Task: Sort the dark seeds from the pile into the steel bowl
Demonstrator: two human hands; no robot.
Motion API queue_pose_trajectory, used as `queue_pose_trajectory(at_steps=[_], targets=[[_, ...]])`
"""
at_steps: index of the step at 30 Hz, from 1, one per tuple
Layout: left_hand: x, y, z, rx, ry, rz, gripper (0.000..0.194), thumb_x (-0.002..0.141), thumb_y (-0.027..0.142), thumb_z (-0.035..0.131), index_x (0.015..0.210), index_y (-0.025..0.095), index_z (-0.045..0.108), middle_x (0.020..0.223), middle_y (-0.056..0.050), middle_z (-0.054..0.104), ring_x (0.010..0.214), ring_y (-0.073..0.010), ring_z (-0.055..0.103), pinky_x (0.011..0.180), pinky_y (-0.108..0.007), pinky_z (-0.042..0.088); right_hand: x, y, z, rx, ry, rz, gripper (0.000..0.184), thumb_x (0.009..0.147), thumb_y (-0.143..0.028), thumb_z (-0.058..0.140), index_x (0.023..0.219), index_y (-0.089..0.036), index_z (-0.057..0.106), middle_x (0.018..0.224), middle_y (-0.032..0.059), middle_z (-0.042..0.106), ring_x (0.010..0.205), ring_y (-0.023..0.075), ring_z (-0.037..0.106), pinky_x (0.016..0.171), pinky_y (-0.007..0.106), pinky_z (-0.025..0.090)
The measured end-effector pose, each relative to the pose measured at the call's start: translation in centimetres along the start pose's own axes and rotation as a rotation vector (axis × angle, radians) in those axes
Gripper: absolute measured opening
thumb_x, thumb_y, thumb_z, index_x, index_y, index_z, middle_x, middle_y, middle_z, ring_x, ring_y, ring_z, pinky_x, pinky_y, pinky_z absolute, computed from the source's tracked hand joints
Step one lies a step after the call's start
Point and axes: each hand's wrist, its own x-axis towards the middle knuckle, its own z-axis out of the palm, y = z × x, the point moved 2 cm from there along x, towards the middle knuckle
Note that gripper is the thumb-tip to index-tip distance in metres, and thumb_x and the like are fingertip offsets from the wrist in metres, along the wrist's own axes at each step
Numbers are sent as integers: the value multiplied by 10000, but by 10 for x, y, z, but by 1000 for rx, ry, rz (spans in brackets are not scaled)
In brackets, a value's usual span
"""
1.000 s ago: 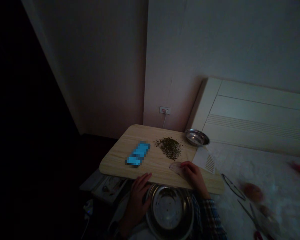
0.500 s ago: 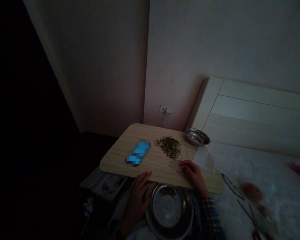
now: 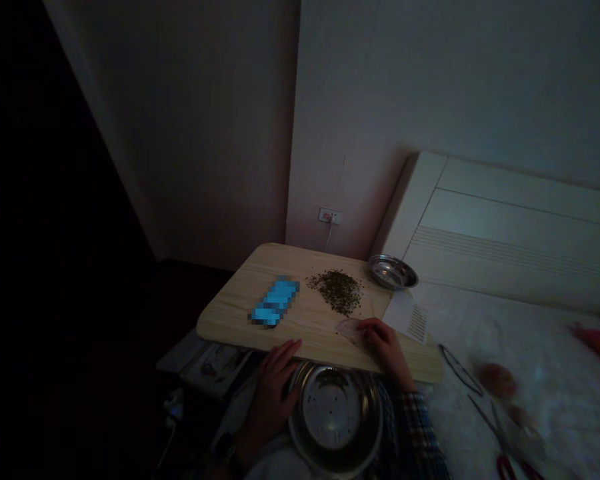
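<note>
My right hand (image 3: 384, 343) is closed by the front of the wooden tabletop (image 3: 240, 293), pinching a thin clear plastic piece (image 3: 349, 327) laid low against the wood; its exact kind does not show. Just beyond is a loose pile of small dark green-brown bits (image 3: 339, 291), like dried seeds or leaves. My left hand (image 3: 275, 380) has its fingers stretched out over the table's front edge, and its thumb is beside the rim of a steel bowl (image 3: 375, 440). That bowl is below the table edge, between my forearms, with a few dark specks inside.
A phone with a blurred blue screen (image 3: 275, 302) lies on the table's left. A shallow steel dish (image 3: 393, 272) and a white slotted sheet (image 3: 405, 316) are at the right. On the bed are scissors (image 3: 503, 443), a dark loop (image 3: 461, 371) and a reddish-brown round thing (image 3: 497, 380).
The view has shifted slightly. My right hand keeps hold of the clear plastic piece in nearly the same place, and my left hand stays by the table edge. The pile looks about the same.
</note>
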Motion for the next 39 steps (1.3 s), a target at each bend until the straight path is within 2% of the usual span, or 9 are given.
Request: queue_pose_trajectory(at_steps=[11,20,29,39], targets=[[2,3,-3,-7,10,-4,276,817,121,480,1048,228,584,1448,-38,412,1358,-250,322,1118,-530,258,-1,-2,-1,9,-3,9,179,812,-256,509,812,-184,673,792,34,673,797,207,596,763,299,438],[0,3,-1,-13,12,3,282,799,111,472,1038,210,585,1448,-57,413,1359,-255,319,1116,-528,258,0,2,1,37,-71,-13,193,844,-312,524,854,-195,677,857,43,692,862,216,613,812,316,444],[1,4,-4,-22,7,-3,275,820,116,459,1047,209,583,1445,-60,418,1354,-251,329,1116,-529,263,-2,-10,3,29,-160,-8,212,860,-304,511,888,-206,696,898,47,705,893,223,620,835,335,452],[2,4,-3,-17,-4,-11,265,809,116,471,1026,208,590,1450,-52,412,1359,-251,319,1118,-520,265,-1,-5,3,28,-148,-7,217,861,-311,511,895,-200,694,896,47,697,886,215,612,818,323,452]])
